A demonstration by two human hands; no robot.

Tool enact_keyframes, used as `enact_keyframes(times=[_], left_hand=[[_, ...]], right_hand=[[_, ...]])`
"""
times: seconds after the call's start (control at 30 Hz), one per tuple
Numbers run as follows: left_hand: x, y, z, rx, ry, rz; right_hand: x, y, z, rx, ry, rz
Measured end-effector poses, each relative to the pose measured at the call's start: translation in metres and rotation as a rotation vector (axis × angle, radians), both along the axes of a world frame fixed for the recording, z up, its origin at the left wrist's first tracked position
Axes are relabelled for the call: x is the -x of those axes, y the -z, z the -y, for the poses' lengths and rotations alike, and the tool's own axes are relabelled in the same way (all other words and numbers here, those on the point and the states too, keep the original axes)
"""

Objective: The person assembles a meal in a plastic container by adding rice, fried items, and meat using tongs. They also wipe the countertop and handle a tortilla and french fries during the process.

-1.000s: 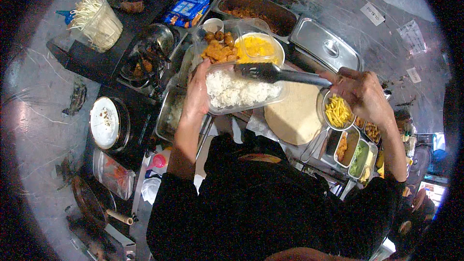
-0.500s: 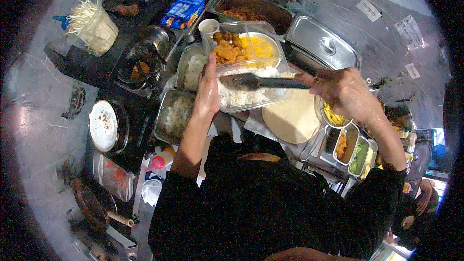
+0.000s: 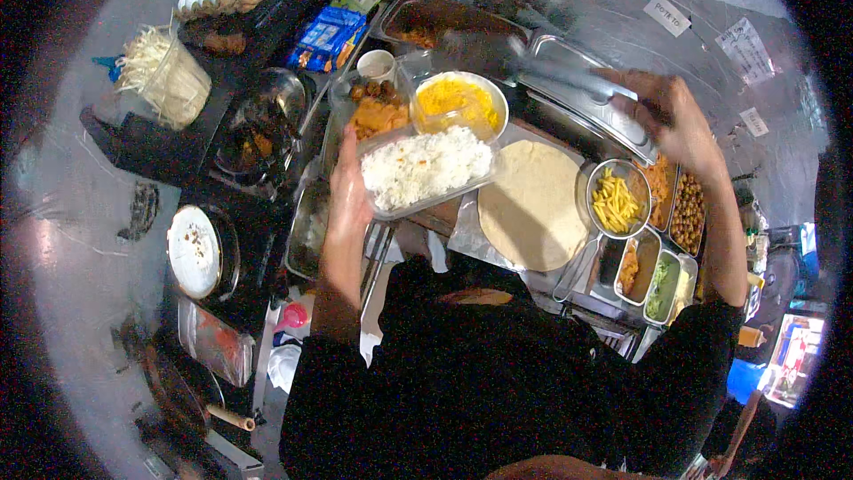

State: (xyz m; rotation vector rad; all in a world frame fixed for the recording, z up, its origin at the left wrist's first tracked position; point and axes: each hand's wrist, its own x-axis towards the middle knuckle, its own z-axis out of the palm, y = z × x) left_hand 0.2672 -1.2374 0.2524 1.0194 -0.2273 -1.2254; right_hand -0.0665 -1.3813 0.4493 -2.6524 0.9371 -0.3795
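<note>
My left hand (image 3: 348, 182) grips the left side of a clear plastic divided food container (image 3: 410, 206), tilted over the counter. White rice (image 3: 428, 164) fills its near compartment. Golden fried pieces (image 3: 380, 116) and small brown balls (image 3: 371, 92) sit in a far compartment. Through the clear plastic and beyond it shows a white bowl of yellow shredded food (image 3: 455, 100). My right hand (image 3: 668, 120) is raised to the right, closed on a long black-headed utensil (image 3: 569, 80), smeared by motion above the steel pans; whether it is tongs or a spatula I cannot tell.
A round flatbread (image 3: 533, 204) lies right of the container. Beside it stand a bowl of yellow strips (image 3: 617, 202), chickpeas (image 3: 687, 213) and small topping trays (image 3: 659, 284). Far back is a steel pan (image 3: 418, 27); leftward, a white-topped round pot (image 3: 194, 251) and a tub of sprouts (image 3: 169, 76).
My right hand has swung the utensil away from the rice, up and to the right. The container has shifted slightly left and tilted, uncovering the bowl of yellow food behind it.
</note>
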Motion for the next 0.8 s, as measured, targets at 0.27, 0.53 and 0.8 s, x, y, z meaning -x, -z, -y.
enact_keyframes(times=[0.27, 0.53, 0.8], left_hand=[[0.003, 0.010, -0.043, -0.175, -0.141, 0.099], [0.010, -0.013, -0.058, -0.138, -0.030, -0.037], [0.020, -0.033, -0.018, -0.261, -0.150, 0.252]], right_hand=[[-0.043, 0.089, 0.155, 0.217, 0.255, -0.586], [-0.130, 0.151, 0.193, 0.252, 0.060, -0.895], [-0.106, 0.178, 0.220, 0.134, 0.241, -0.592]])
